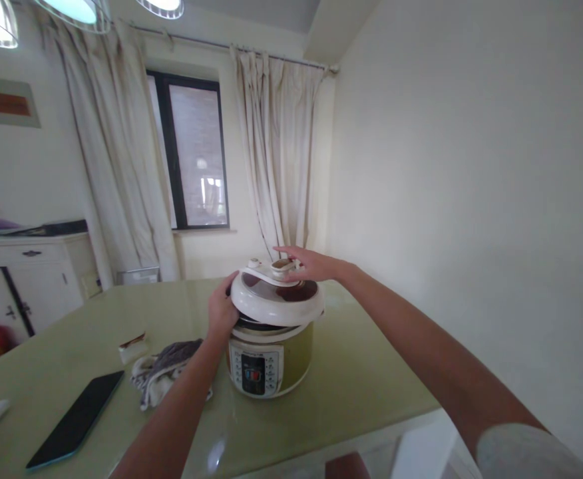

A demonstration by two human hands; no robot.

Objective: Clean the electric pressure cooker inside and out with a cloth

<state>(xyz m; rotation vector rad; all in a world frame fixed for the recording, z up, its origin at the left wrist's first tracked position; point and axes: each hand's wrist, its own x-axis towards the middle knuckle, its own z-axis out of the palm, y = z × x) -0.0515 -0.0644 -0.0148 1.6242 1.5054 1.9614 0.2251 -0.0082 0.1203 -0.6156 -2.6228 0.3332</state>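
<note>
A white and green electric pressure cooker (296, 359) stands on the table, its dark control panel facing me. Its white lid (276, 307) sits a bit askew on top, with a dark gap between lid and pot at the front left. My left hand (222, 309) is closed around the lid's left edge, its fingertips partly hidden behind it. On top, my right hand (314, 264) grips the lid handle (282, 265), thumb in front and index finger stretched over the far side.
Left of the cooker lies a crumpled grey and white cloth (164, 372). Beyond it are a small white packet (133, 348) and a dark tablet-like slab (76, 420). A white cabinet (46, 266) stands at the left; a wall (461, 199) rises on the right.
</note>
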